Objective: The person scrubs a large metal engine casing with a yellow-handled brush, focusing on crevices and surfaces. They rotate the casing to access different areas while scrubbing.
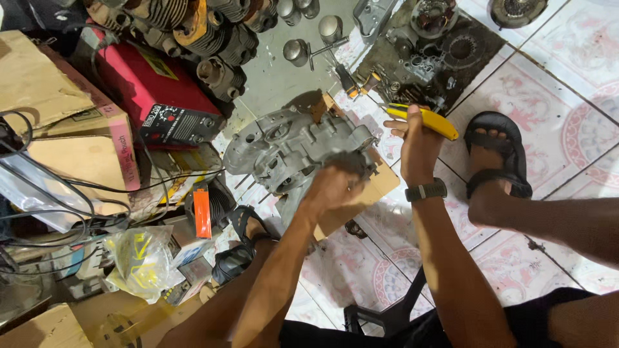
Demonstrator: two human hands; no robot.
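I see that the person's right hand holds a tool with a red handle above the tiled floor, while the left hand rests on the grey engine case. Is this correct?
Not quite. In the head view the tool in the right hand has a yellow handle, not a red one. The rest stands: it is held above the tiled floor, and the left hand rests on the grey engine case.

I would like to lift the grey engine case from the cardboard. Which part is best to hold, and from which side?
Probably from the near side, where the left hand already rests on the engine case. That edge faces the person and looks thick and ribbed, so fingers can hook over it. A second grip on the far rim would balance it. The right hand holds a yellow-handled tool.
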